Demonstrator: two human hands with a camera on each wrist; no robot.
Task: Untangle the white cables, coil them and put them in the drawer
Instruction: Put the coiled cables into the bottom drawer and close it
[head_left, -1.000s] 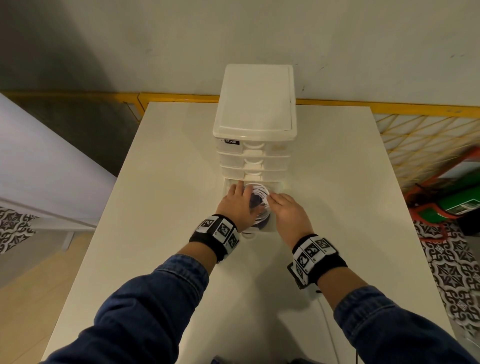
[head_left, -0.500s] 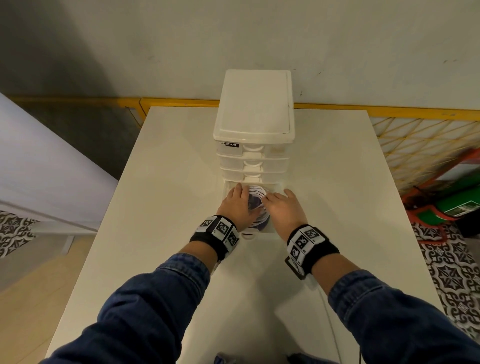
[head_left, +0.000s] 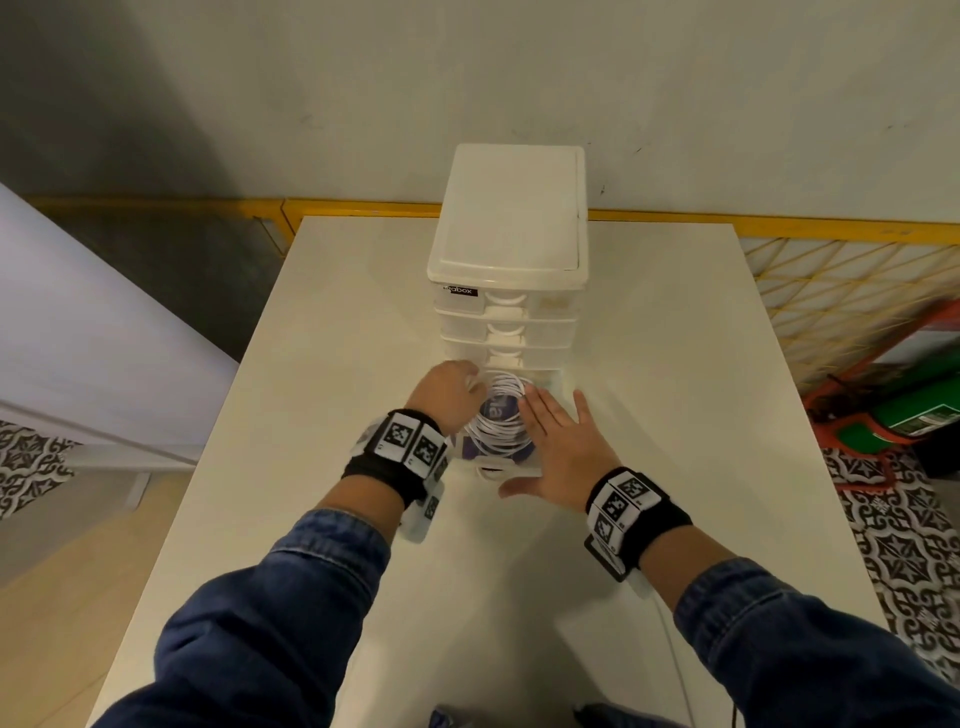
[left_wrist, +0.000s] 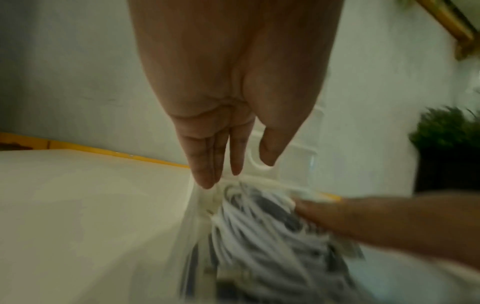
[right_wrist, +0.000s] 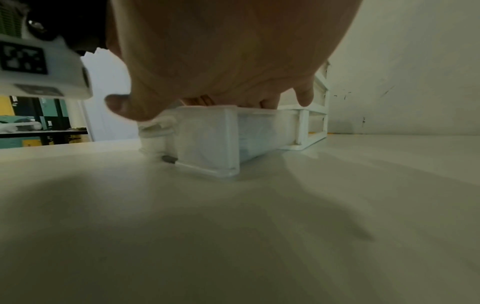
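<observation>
The coiled white cables (head_left: 501, 421) lie in the pulled-out bottom drawer (head_left: 560, 383) of the white drawer unit (head_left: 511, 218), on top of something purple and white. My left hand (head_left: 447, 395) reaches into the drawer's far left corner. In the left wrist view its fingers (left_wrist: 205, 174) point straight down beside the coil (left_wrist: 259, 236). My right hand (head_left: 561, 447) hovers flat with spread fingers over the drawer's right side, its fingertips at the coil's edge. From the right wrist the drawer (right_wrist: 207, 144) shows side-on under my right hand (right_wrist: 221, 72).
The drawer unit stands at the back middle of the white table (head_left: 337, 364), with its upper drawers closed. A thin white cable (head_left: 675, 670) lies on the table under my right forearm. A yellow rail (head_left: 363, 208) runs behind the table, and red and green items (head_left: 914, 410) sit on the floor at right.
My right hand has flattened and pulled back toward the right, uncovering the coil. My left hand has shifted to the drawer's far left corner.
</observation>
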